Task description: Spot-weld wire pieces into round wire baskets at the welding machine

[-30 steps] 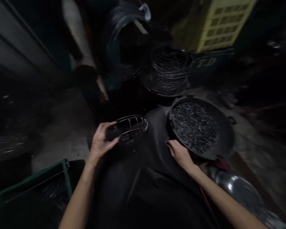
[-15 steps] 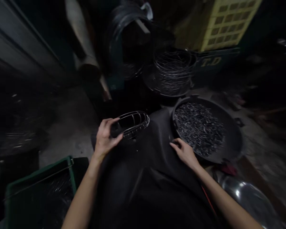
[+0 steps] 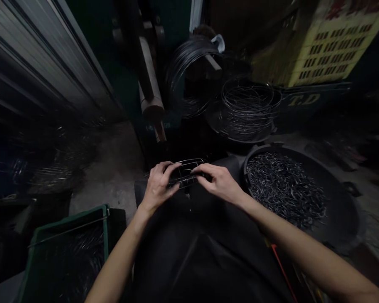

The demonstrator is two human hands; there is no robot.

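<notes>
Pinching the wire frame [image 3: 185, 182] in the left hand [image 3: 158, 185], holding it lengthwise across to the right hand [image 3: 219, 181], equally near. Curling the latter at its other end, perhaps pinching too, though too dark to tell.

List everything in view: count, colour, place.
Wire frame: one, silvery, centre
Tub: one, black, right
Metal pieces: many, dark grey, in tub
Wire coils: two, grey, upper centre
Yellow crate: one, yellow, upper right
Lettered box: one, dark, below yellow crate
Green crate: one, green, lower left
Cylinder: one, grey, upper left
Corrugated panel: one, grey, upper left
Cloth: one, black, lap
Clutter: too dim to count, left
Left hand: one, bare, on frame
Right hand: one, bare, at frame
</notes>
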